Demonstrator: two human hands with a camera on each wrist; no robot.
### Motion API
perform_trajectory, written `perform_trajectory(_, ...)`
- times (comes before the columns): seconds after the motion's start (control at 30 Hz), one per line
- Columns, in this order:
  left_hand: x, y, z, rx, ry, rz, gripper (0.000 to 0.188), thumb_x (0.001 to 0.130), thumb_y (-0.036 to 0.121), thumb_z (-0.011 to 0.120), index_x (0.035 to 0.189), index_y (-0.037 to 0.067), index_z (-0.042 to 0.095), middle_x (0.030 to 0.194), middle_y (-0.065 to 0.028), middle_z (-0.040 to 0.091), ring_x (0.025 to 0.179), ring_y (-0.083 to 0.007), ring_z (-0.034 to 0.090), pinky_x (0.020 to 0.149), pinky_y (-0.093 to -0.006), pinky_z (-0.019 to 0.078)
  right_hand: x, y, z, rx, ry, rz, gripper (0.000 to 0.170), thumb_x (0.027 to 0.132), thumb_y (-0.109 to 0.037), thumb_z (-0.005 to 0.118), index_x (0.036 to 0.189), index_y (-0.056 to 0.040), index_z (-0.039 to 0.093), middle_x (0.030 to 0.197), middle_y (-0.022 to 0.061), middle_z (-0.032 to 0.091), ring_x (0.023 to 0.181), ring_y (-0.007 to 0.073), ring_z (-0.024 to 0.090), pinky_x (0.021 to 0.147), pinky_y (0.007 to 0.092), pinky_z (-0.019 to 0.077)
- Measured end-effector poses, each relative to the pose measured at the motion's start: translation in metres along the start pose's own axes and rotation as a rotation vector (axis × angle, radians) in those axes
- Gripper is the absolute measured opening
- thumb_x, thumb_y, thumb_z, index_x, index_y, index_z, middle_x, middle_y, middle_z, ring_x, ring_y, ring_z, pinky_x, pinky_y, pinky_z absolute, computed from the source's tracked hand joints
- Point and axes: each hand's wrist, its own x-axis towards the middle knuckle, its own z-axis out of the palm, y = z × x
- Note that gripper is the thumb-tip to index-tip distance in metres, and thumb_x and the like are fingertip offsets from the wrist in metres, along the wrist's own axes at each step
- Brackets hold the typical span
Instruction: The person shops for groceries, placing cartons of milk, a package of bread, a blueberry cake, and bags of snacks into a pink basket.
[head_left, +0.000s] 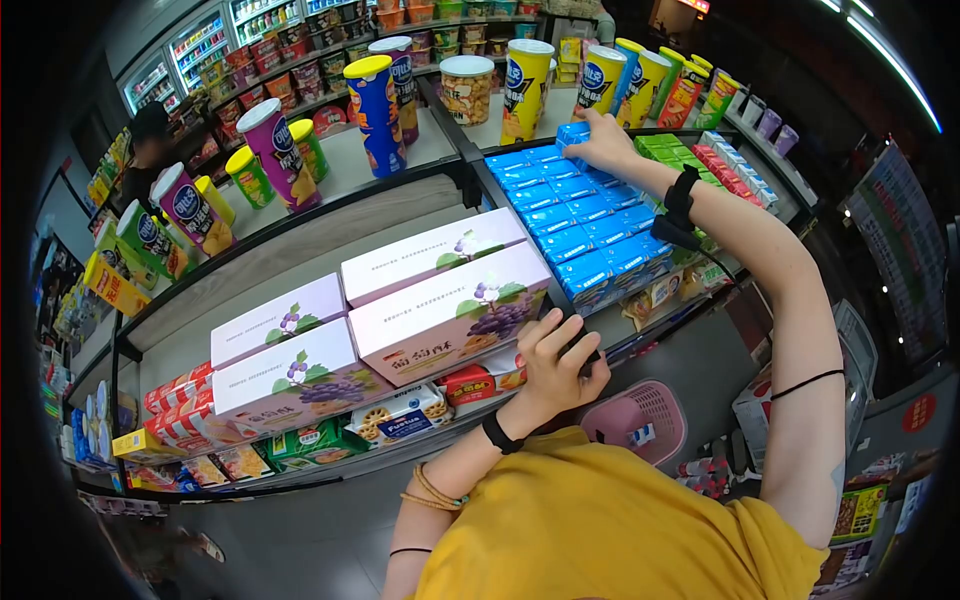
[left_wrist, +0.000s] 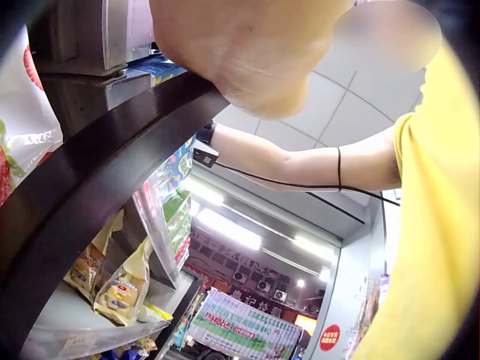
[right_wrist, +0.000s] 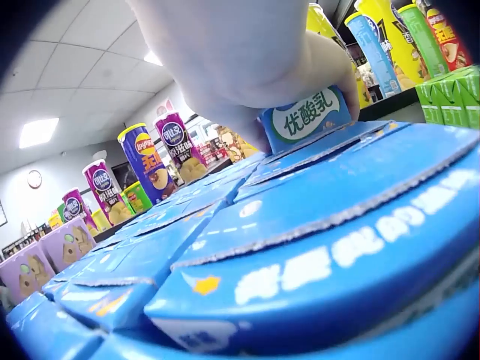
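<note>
Yellow shirt (head_left: 600, 520): nearest the lens, lower middle of the head view. Blue carton (right_wrist: 307, 120), one: upper middle of the head view, at the far end of the blue rows (head_left: 590, 225); its labelled face showed above the neighbouring tops, though whether it hung free of them could not be told. Right hand (head_left: 608, 150): grip pinching that carton from above, one side against the other. Left hand (head_left: 555, 370): right of centre, fingers curled over the black rail (left_wrist: 112, 157).

Handling, by estimate: light, with some heft if filled; walls looked stiff but likely to dent under a hard squeeze; glossy skin seemed mildly slippery; corners crushable, not brittle. Best hold appeared to be two opposite side walls, just below the top edge; close-packed neighbours favoured a straight upward draw.

Adjacent stock: green cartons (head_left: 672, 155), upper right; tubes (head_left: 525, 90), upper middle; purple boxes (head_left: 450, 310), centre left.
</note>
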Motion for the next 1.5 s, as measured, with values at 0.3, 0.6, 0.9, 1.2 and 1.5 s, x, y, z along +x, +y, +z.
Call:
perform_trajectory(0.3, -0.001, 0.0, 0.001, 0.024, 0.007, -0.015, 0.048, 0.071, 0.017, 0.071, 0.118, 0.019, 0.061, 0.129, -0.0077, 0.053, 0.126, -0.0322, 0.046, 0.09, -0.0453, 0.0402, 0.027, 0.021, 0.006, 0.255, -0.467, 0.045, 0.066, 0.093, -0.05, 0.065, 0.138, -0.0032, 0.053, 0.125, 0.0195, 0.061, 0.113, 0.0274, 0.061, 0.09, 0.0397, 0.0519)
perform_trajectory(0.6, 0.0, 0.002, -0.001, 0.04, -0.025, -0.002, 0.044, 0.074, 0.016, 0.07, 0.116, 0.015, 0.058, 0.127, -0.0097, 0.052, 0.125, -0.0343, 0.045, 0.097, -0.0452, 0.0377, 0.035, 0.04, 0.001, 0.468, -0.795, 0.336, 0.071, 0.101, -0.057, 0.051, 0.142, 0.0011, 0.047, 0.128, 0.0172, 0.062, 0.114, 0.0276, 0.064, 0.094, 0.0443, 0.0536)
perform_trajectory(0.9, -0.001, 0.001, -0.001, 0.047, -0.027, -0.004, 0.042, 0.076, 0.017, 0.071, 0.115, 0.015, 0.059, 0.129, -0.0096, 0.052, 0.127, -0.0339, 0.045, 0.099, -0.0442, 0.0374, 0.037, 0.048, 0.015, 0.566, -0.903, 0.368, 0.063, 0.107, -0.053, 0.038, 0.143, -0.0025, 0.047, 0.137, 0.0186, 0.059, 0.121, 0.0295, 0.062, 0.103, 0.0543, 0.0491)
perform_trajectory(1.2, -0.003, 0.0, -0.001, 0.048, -0.025, 0.001, 0.041, 0.076, 0.018, 0.071, 0.115, 0.015, 0.059, 0.128, -0.0094, 0.052, 0.127, -0.034, 0.045, 0.099, -0.0445, 0.0375, 0.035, 0.048, 0.013, 0.626, -0.92, 0.345, 0.056, 0.107, -0.047, 0.04, 0.138, -0.0009, 0.051, 0.131, 0.0155, 0.063, 0.115, 0.0245, 0.066, 0.099, 0.0456, 0.0543)
perform_trajectory(1.5, -0.004, -0.001, -0.002, 0.032, -0.044, 0.006, 0.043, 0.076, 0.017, 0.071, 0.117, 0.015, 0.058, 0.13, -0.0103, 0.051, 0.127, -0.0343, 0.043, 0.099, -0.046, 0.0376, 0.003, 0.025, -0.041, -0.15, -0.447, -0.079, 0.048, 0.105, -0.041, 0.047, 0.12, 0.0002, 0.065, 0.116, 0.0144, 0.07, 0.109, 0.0276, 0.068, 0.093, 0.0451, 0.0544)
